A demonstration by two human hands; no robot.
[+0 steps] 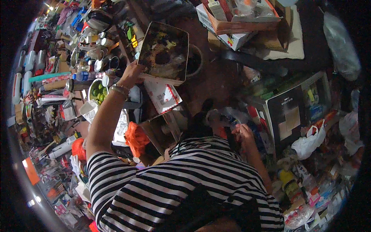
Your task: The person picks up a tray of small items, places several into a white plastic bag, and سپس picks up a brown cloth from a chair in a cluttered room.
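Note:
My left hand (132, 74) grips the near left rim of a square open-top bin (165, 49). The bin is tilted so its dark, stained inside faces up towards me. Part of a round bucket (198, 61) shows behind its right side. My right hand (243, 132) is low on the right with its fingers bent, beside a translucent plastic bag (220, 113). Blur and shadow hide whether it holds anything. Below the bin lie a white printed carton (162, 97) and an open cardboard box (156, 133).
On the left, a crowded surface carries a bowl of green fruit (98, 91), a water bottle (82, 76) and several jars. An orange plastic bag (136, 139) lies near my left elbow. Stacked boxes (240, 26) stand at top right, above a large black printed box (285, 116) and a white bag (310, 140).

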